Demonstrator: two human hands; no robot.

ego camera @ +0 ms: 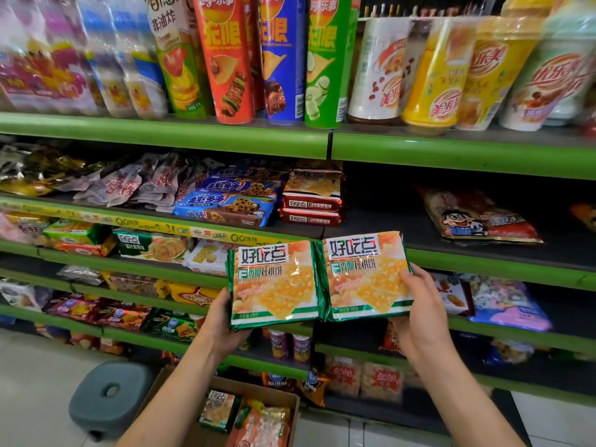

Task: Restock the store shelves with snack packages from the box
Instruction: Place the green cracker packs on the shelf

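Two green cracker packs up in front of the shelves, side by side and touching at their inner edges! Left hand (222, 321) grips the left pack (274, 285) at its lower left corner, right hand (419, 314) clasps the right pack (366, 275) along its right edge. Behind them, a green shelf edge (483, 262). Down near the floor, the cardboard box (283, 398) sits open with more snack bags inside, a grey stool (109, 395) just left of it.

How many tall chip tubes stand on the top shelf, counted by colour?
Red chip tube: 1
Blue chip tube: 1
Green chip tube: 1
White and green chip tube: 1
Total: 4, counting front-row tubes only; any behind them are hidden.
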